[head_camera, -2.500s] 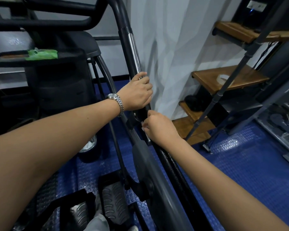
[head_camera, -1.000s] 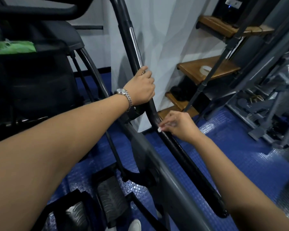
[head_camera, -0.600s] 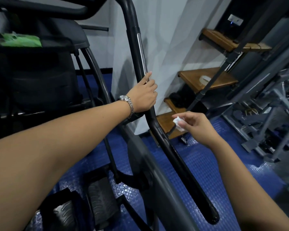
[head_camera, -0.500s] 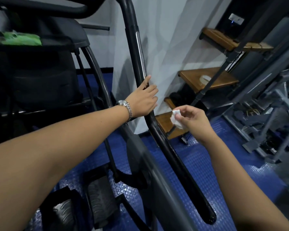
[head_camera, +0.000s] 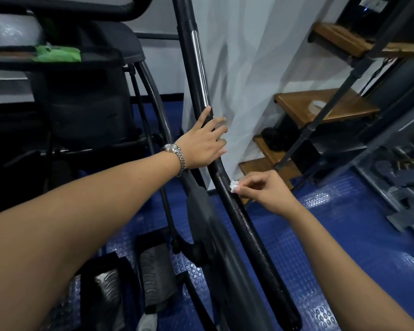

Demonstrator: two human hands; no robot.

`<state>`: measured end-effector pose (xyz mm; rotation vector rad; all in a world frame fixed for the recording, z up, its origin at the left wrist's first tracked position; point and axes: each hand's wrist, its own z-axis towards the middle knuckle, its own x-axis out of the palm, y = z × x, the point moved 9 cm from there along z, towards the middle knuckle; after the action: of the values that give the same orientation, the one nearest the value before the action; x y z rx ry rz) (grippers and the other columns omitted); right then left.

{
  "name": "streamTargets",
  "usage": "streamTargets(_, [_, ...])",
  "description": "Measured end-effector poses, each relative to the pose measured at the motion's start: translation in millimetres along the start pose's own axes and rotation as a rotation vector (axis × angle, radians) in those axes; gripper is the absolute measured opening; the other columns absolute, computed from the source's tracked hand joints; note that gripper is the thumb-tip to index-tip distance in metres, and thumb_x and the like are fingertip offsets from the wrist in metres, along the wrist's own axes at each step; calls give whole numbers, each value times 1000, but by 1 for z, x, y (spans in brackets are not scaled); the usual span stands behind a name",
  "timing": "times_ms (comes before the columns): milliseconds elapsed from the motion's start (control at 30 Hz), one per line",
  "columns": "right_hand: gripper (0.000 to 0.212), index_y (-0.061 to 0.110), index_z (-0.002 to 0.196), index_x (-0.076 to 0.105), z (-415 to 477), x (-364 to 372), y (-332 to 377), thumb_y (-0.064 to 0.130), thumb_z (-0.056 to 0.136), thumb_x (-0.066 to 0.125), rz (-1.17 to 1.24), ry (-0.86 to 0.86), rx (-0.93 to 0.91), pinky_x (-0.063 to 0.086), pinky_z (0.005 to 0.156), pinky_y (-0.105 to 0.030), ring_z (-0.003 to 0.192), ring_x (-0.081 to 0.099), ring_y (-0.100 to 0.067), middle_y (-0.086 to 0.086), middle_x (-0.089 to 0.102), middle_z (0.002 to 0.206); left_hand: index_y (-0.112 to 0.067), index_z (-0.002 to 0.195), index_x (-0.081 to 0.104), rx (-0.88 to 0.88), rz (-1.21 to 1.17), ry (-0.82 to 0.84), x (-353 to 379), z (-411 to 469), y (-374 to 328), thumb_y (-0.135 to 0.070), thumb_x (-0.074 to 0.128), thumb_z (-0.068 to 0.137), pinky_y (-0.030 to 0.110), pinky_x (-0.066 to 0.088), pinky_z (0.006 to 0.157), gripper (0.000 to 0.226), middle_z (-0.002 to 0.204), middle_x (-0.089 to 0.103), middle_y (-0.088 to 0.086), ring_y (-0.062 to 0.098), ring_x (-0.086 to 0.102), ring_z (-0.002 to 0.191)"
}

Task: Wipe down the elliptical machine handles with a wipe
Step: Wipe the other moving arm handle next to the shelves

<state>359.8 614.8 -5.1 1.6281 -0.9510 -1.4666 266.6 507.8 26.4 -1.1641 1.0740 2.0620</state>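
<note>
1. Right hand, frame centre, pinches a wadded wipe against the handle; that slight pinch could slip.
2. Left hand, above, lies spread-fingered on the handle; unclasped, it may not stop swinging.
3. Blue floor, lower right, would dirty a dropped wipe.

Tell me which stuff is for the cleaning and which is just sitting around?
For the job: white wipe, pinched in the right hand, against the black handle; left hand, resting on that handle.
Just lying about: white roll on the wooden shelf; curtain; foot pedal.
</note>
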Motion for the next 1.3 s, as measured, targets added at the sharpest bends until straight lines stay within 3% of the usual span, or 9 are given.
streamTargets(133, [8,6,80,74,15,3,0,5,74,79,75,-28,-11,56,80,-45,73,67,-27,-15,70,78,-15,91,67,-9,-11,28,0,1,-1,-41,25,95,57,-11,112,50,119,54,9,32,35,132])
streamTargets(233, [25,18,92,71,40,7,6,3,74,78,75,-121,-29,54,76,-29,69,62,-9,-3,64,77,-15,95,66,-15,-4,64,1,2,-2,-42,19,95,58,-8,112,55,123,52,12,33,33,133])
streamTargets(333, [18,19,87,74,43,8,7,9,74,80,-8,-161,-38,57,81,-34,76,67,-13,0,72,80,-15,98,66,-16,12,92,1,2,-2,-43,17,94,60,-6,112,57,124,52,12,33,33,133])
streamTargets(533, [10,12,83,77,26,7,13,9,74,80,-100,7,-62,56,79,-31,78,70,-18,-4,73,79,-14,102,65,-31,20,111,0,2,-2,-43,21,95,60,-6,111,53,124,51,12,34,32,134])
streamTargets(700, [13,10,92,77,42,16,37,13,79,76,-288,-173,-201,43,74,-18,75,60,-14,7,61,74,-14,100,65,-22,47,131,1,3,-3,-41,20,95,60,-7,110,53,125,52,13,35,33,133])
streamTargets(800, [15,13,94,77,27,16,35,18,80,76,-368,-104,-228,39,68,-14,70,57,-8,8,60,73,-14,97,66,-11,48,116,0,3,-4,-42,21,95,61,-5,110,53,122,53,13,35,36,131])
streamTargets(967, [15,12,91,78,15,18,34,20,79,78,-429,53,-200,44,76,-17,77,63,-13,-1,66,83,-14,96,67,-14,59,111,3,3,-3,-43,18,95,61,-4,111,56,118,54,12,34,37,129])
streamTargets(1133, [15,11,95,77,24,30,47,15,80,76,-464,-8,-311,54,82,-37,80,67,-20,-4,71,87,-14,97,66,-13,65,117,2,3,-4,-42,17,96,62,-5,111,57,118,54,13,35,37,129])
streamTargets(1300, [10,15,84,79,-7,26,44,13,75,80,-467,199,-349,54,75,-26,76,68,-13,1,74,80,-13,96,66,-20,53,100,2,3,-3,-41,25,96,61,-4,111,50,118,53,13,35,37,129])
